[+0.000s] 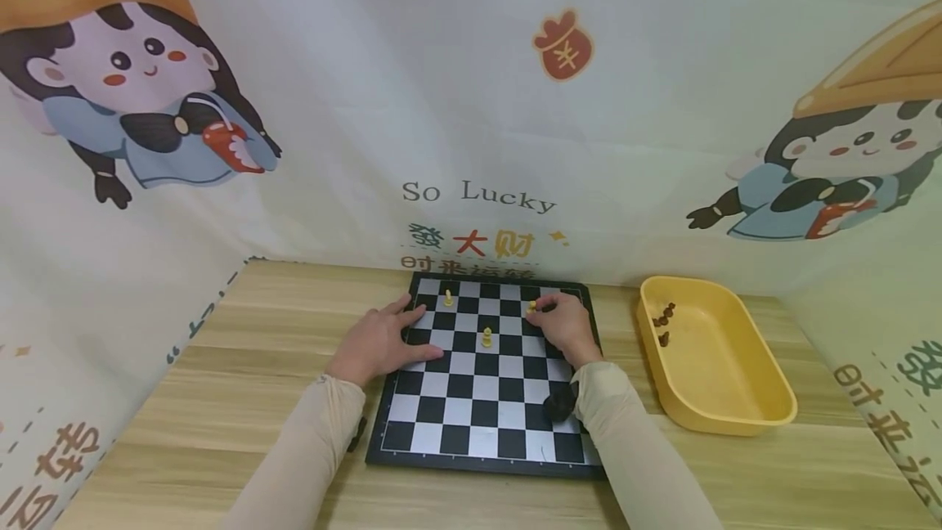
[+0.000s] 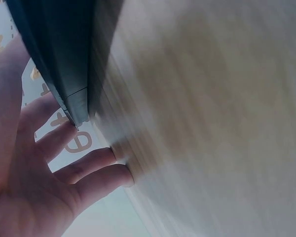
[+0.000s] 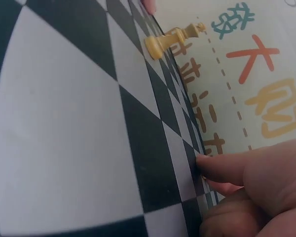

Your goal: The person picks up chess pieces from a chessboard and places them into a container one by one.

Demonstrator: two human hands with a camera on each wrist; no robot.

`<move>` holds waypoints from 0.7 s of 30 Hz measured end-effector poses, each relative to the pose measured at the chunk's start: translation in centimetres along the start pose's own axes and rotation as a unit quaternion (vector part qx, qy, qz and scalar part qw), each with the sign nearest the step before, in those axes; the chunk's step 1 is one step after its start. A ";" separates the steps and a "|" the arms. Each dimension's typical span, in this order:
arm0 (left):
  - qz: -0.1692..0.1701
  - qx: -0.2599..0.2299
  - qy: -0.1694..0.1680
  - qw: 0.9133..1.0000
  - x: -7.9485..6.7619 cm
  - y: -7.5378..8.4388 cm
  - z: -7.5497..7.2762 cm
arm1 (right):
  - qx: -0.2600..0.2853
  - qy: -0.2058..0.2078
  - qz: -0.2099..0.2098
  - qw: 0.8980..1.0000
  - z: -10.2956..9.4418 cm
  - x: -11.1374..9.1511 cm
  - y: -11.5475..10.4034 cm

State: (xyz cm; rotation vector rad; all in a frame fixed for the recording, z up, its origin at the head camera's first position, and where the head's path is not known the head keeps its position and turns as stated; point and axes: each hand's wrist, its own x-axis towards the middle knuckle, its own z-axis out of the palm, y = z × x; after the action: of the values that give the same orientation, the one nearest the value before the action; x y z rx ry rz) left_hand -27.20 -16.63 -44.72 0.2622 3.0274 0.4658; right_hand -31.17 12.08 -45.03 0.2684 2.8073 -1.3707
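A black-and-white chessboard lies on the table with a few yellow pieces on its far half. My right hand pinches a small yellow chess piece low over the board's far right. In the right wrist view, the thumb is right at the squares and hides that piece. My left hand rests at the board's left edge, fingers spread, thumb reaching over the squares. Near the middle stands a tall yellow chess piece with a cross-like top. Another yellow chess piece stands upright at the far left.
Right of the board sits a yellow plastic tray with several dark brown pieces along its left side. The wooden table ends at a printed cloth backdrop. A black wrist camera hangs below the right wrist, over the board.
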 end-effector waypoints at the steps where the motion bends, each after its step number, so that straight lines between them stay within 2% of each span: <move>1: 0.000 0.000 -0.001 1.000 0.0 0.0 0.0 | -0.005 0.003 -0.002 1.000 0.0 -0.1 -0.1; 6: 0.000 -0.001 -0.002 1.000 0.1 0.0 0.1 | -0.005 -0.003 -0.015 1.000 -0.3 -0.2 -0.1; 13: -0.005 0.001 -0.006 1.000 -0.1 0.0 -0.1 | 0.062 -0.054 0.019 0.996 -0.7 0.3 0.2; 21: -0.006 0.002 -0.007 1.000 0.0 0.0 0.1 | 0.058 -0.058 0.008 0.997 -1.2 0.2 0.1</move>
State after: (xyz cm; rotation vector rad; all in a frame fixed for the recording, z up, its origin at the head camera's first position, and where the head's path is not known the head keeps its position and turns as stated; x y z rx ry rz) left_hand -27.19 -16.63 -44.78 0.2456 3.0160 0.4543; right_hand -31.25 13.05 -44.38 0.2045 2.6334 -1.4958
